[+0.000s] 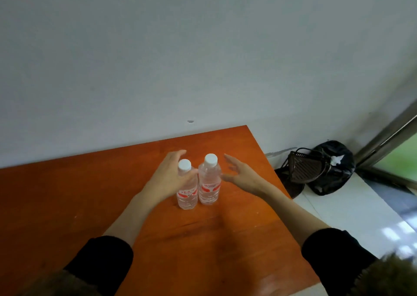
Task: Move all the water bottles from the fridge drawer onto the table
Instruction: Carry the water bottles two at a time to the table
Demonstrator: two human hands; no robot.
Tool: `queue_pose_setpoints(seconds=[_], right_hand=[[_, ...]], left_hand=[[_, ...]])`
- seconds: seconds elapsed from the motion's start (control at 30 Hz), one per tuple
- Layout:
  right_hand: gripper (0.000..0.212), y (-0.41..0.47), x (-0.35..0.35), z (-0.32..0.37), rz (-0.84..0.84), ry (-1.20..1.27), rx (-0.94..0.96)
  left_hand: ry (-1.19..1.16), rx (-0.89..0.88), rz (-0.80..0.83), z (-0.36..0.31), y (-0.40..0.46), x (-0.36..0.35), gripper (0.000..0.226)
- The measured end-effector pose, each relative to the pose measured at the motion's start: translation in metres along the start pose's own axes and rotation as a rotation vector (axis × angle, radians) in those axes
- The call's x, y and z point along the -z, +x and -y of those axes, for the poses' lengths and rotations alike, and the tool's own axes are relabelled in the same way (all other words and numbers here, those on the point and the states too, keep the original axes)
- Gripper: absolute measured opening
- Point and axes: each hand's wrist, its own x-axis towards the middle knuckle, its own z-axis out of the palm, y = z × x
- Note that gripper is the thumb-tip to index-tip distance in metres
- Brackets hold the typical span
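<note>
2 bottles (198,183) upright on table (67,205), side by side, just touching, white caps, red labels. Left hand (168,176) at 9 o'clock of left bottle (186,189), thumb and fingers curled round its upper body. Right hand (239,175) at 3 o'clock of right bottle (209,181), fingers spread, apart from it. Black bag (334,169) on floor at 3 o'clock.

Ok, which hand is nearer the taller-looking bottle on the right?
Right. The right hand hovers open just beside the right bottle, apart from it. The left hand is on the far side, wrapped round the left bottle, on the table.
</note>
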Motion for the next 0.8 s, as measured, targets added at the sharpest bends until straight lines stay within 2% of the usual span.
queue_pose_setpoints(seconds=[0.13, 0.23, 0.33, 0.5, 0.6, 0.8], right_hand=[[0.065, -0.057, 0.049, -0.004, -0.135, -0.2, 0.095], [0.065, -0.117, 0.092, -0.014, -0.383, -0.376, 0.101], [0.072, -0.192, 0.132, -0.03, -0.633, -0.576, -0.012], [0.081, -0.355, 0.187, -0.081, -0.846, -0.784, -0.244], [0.088, -0.467, 0.193, -0.119, -0.956, -0.803, -0.378], [0.091, -0.669, 0.18, -0.199, -1.098, -0.698, -0.628]], left_hand=[[0.032, -0.241, -0.13, -0.041, -0.013, 0.006, 0.058], [0.176, -0.392, -0.128, -0.091, -0.022, -0.008, 0.061], [0.311, -0.547, -0.159, -0.156, -0.038, -0.035, 0.067], [0.361, -0.849, -0.097, -0.278, -0.108, -0.096, 0.074], [0.317, -1.015, -0.048, -0.341, -0.181, -0.147, 0.079], [0.207, -1.278, 0.157, -0.434, -0.338, -0.264, 0.078]])
